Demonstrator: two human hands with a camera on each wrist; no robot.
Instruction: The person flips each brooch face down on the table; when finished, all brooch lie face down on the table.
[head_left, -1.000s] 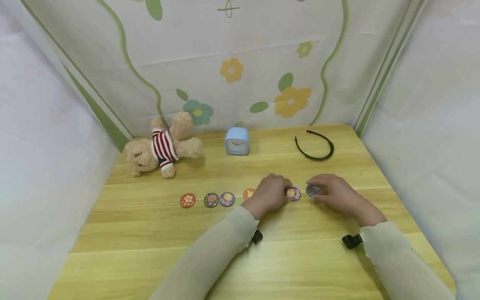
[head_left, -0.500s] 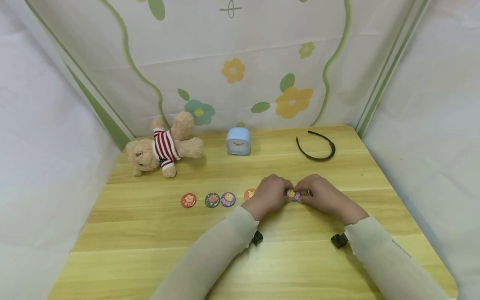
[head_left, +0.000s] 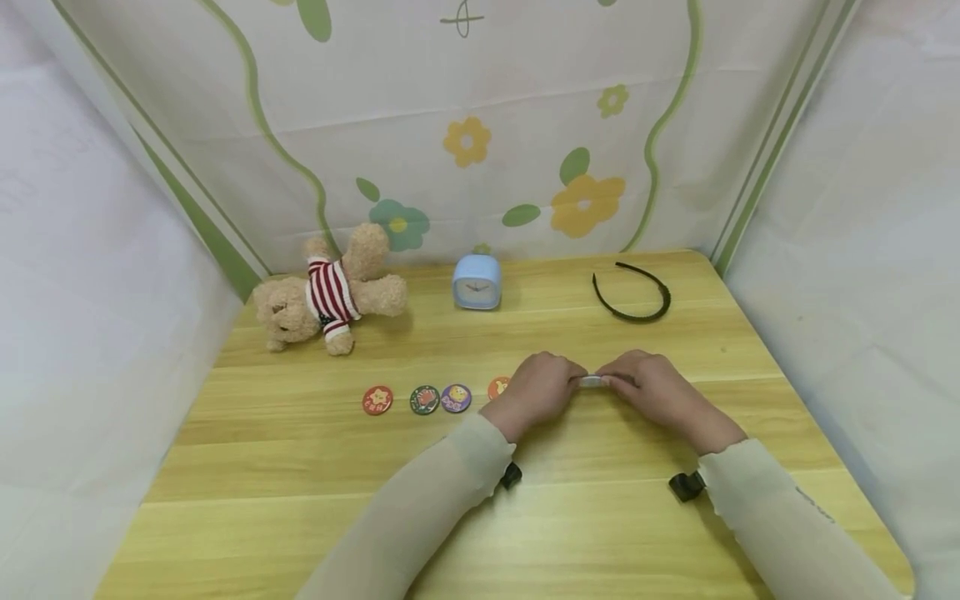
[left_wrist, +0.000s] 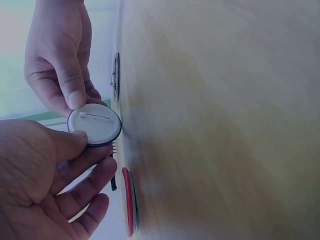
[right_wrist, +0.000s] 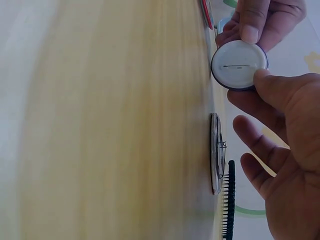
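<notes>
Between both hands a round pin badge (head_left: 592, 381) stands tilted up, almost edge-on in the head view. Its white back with a pin shows in the left wrist view, pinched at opposite sides. My left hand (head_left: 538, 390) grips one side between thumb and forefinger. The right hand (head_left: 663, 396) pinches the other side, its remaining fingers loosely spread in the right wrist view. Close by on the table lies a second badge (right_wrist: 216, 152), pin side up, hidden behind the right hand in the head view. An orange badge (head_left: 497, 387) is partly covered by my left hand.
Left of the hands lie a red badge (head_left: 377, 400), a green badge (head_left: 424, 400) and a purple badge (head_left: 456, 398). Toward the back are a teddy bear (head_left: 330, 296), a blue clock (head_left: 476, 282) and a black headband (head_left: 633, 315). Fabric walls (head_left: 465, 75) enclose the table.
The right hand has left the silver-backed badge and moved left to the purple badge beside my left hand. Both hands have since tipped that badge up, turning its face away.
</notes>
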